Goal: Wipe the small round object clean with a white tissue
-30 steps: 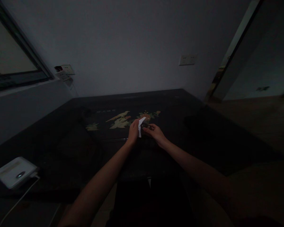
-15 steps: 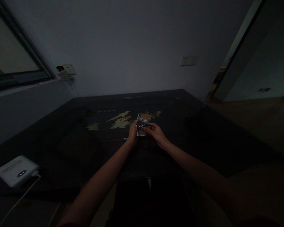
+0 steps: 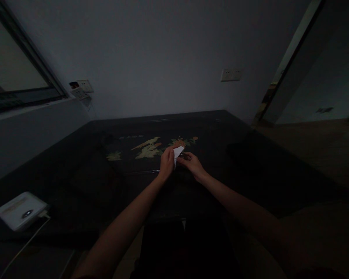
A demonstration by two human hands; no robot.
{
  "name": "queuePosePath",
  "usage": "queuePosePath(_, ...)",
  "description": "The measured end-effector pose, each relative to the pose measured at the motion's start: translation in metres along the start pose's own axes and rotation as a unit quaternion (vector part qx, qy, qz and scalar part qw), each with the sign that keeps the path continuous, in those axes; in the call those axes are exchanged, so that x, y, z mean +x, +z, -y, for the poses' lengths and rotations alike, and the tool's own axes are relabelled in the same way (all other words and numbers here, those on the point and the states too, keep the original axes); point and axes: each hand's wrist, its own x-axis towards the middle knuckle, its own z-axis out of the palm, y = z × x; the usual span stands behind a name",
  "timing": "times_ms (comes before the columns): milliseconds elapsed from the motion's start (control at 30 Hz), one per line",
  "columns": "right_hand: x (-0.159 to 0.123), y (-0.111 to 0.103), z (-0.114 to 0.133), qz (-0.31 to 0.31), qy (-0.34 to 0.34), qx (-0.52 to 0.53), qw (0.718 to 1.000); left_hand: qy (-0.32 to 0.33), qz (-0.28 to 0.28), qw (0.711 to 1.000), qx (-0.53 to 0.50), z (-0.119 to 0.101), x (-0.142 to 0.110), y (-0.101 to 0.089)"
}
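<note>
My left hand [image 3: 166, 163] is closed around a thin white sheet [image 3: 178, 151], paper or tissue by its look. It presses the sheet over one end of a small, shiny, see-through object [image 3: 185, 156] that looks like glass. The fingers of my right hand [image 3: 194, 166] pinch the other end of this object. Both hands meet above the dark tabletop [image 3: 197, 190], in front of its painted bird and flowers. Dim light and the white sheet hide the object's full shape.
A white box-like device [image 3: 21, 211] with a cable [image 3: 26, 244] sits on the table's left side. Behind the table rises a pale wall with a socket plate [image 3: 232, 75]. Another socket [image 3: 83, 90] is near the window at left.
My left hand has moved slightly right and turned over the object, folding the white sheet around its left end. More of the object is covered now. My right hand stays nearly in place.
</note>
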Motion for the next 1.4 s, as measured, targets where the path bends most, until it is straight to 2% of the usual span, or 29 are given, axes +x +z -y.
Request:
queuePosePath(100, 0.001, 0.0, -0.001, -0.008, -0.009, -0.016, 1.0, 0.056, 0.022, 0.997, 0.045, -0.005, -0.002, -0.001)
queuePosePath(200, 0.001, 0.0, -0.001, -0.008, -0.013, -0.022, 1.0, 0.06, 0.023, 0.997, 0.045, -0.006, -0.001, -0.001)
queuePosePath(367, 0.0, -0.001, -0.001, 0.005, 0.0, -0.002, 1.0, -0.038, -0.01, 0.999, -0.023, -0.001, 0.004, 0.001)
queuePosePath(500, -0.001, -0.001, -0.001, 0.018, 0.019, 0.026, 0.999, -0.12, -0.041, 0.987, -0.095, 0.011, 0.011, 0.001)
queuePosePath(600, -0.001, -0.001, -0.001, 0.024, 0.025, 0.046, 0.998, -0.186, -0.058, 0.97, -0.144, 0.021, 0.015, 0.001)
queuePosePath(733, -0.001, -0.002, -0.001, 0.03, 0.024, 0.053, 0.998, -0.272, -0.055, 0.93, -0.242, 0.028, 0.016, 0.004)
queuePosePath(833, -0.002, -0.002, -0.001, 0.04, 0.027, 0.066, 0.997, -0.294, -0.033, 0.908, -0.297, 0.029, 0.015, 0.007)
queuePosePath(1033, -0.002, -0.002, 0.0, 0.051, 0.028, 0.073, 0.996, -0.304, -0.014, 0.882, -0.359, 0.027, 0.015, 0.009)
queuePosePath(1100, -0.002, -0.002, 0.001, 0.047, 0.029, 0.068, 0.996, -0.294, -0.022, 0.889, -0.35, 0.028, 0.015, 0.008)
queuePosePath(1167, -0.001, -0.002, 0.001, 0.044, 0.026, 0.059, 0.997, -0.273, -0.039, 0.91, -0.309, 0.031, 0.016, 0.007)
queuePosePath(1300, 0.0, -0.002, 0.0, 0.033, 0.02, 0.043, 0.998, -0.194, -0.052, 0.96, -0.193, 0.032, 0.017, 0.003)
queuePosePath(1400, 0.0, -0.001, -0.001, 0.019, 0.027, 0.038, 0.999, -0.136, -0.037, 0.983, -0.117, 0.024, 0.013, 0.0)
